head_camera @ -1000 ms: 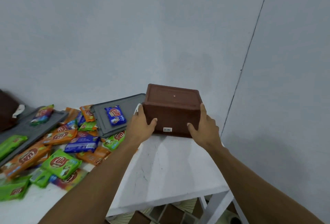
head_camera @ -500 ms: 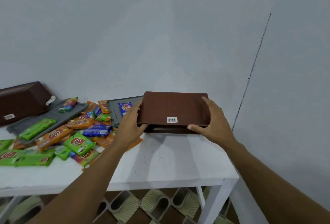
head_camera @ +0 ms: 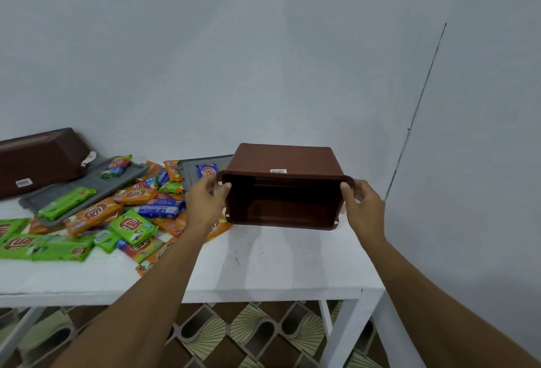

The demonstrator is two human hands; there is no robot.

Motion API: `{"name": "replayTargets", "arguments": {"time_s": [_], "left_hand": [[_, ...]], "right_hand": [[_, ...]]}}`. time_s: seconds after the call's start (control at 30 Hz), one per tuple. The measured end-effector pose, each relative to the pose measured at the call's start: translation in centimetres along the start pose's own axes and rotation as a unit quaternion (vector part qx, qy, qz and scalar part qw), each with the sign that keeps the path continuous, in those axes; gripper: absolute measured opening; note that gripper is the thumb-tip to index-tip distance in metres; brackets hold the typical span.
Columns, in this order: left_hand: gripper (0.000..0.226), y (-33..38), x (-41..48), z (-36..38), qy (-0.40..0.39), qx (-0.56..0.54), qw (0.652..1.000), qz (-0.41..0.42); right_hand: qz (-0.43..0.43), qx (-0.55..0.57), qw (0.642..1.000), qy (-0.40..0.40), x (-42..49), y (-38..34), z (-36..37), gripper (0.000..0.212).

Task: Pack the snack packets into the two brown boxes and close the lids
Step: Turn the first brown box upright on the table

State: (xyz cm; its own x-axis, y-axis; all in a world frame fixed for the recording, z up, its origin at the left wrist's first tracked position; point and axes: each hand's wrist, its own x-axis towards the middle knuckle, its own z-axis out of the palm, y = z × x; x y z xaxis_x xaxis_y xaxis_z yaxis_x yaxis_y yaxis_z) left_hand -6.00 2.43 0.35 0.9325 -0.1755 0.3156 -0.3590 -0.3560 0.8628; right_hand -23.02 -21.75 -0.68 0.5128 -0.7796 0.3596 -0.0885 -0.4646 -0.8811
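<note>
A person's two bare arms reach forward over a white table [head_camera: 278, 259]. Between the hands is a brown box [head_camera: 281, 159], tipped on its side so its dark, open mouth faces the viewer. It sits over the right half of the table, with its lower rim close to the surface; whether it touches cannot be told. The left hand [head_camera: 209, 200] grips the left rim, fingers and thumb curled round the edge. The right hand [head_camera: 363, 206] grips the right rim in the same way.

Left of the box, many snack packets [head_camera: 131, 225] in green, orange and blue lie in a loose heap on the table. A grey lid [head_camera: 187, 174] lies just behind the left hand, with a blue packet [head_camera: 207, 170] on it. A second lid [head_camera: 87, 186] lies farther left, under some packets. A second box [head_camera: 38, 159] rests at the far left by the pale wall [head_camera: 263, 60].
</note>
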Motion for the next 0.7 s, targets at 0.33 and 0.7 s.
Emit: {"name": "replayTargets", "arguments": {"time_s": [0.33, 0.7], "left_hand": [[0.055, 2.3, 0.9, -0.3, 0.005, 0.065, 0.989, 0.131], [0.08, -1.3, 1.9, 2.0, -0.078, 0.224, 0.97, 0.044]], "right_hand": [[-0.019, -0.084, 0.996, -0.02, 3.3, -2.3, 1.4, 0.068], [0.021, -0.276, 0.951, -0.136, 5.0, 0.1, 3.5, 0.084]]}}
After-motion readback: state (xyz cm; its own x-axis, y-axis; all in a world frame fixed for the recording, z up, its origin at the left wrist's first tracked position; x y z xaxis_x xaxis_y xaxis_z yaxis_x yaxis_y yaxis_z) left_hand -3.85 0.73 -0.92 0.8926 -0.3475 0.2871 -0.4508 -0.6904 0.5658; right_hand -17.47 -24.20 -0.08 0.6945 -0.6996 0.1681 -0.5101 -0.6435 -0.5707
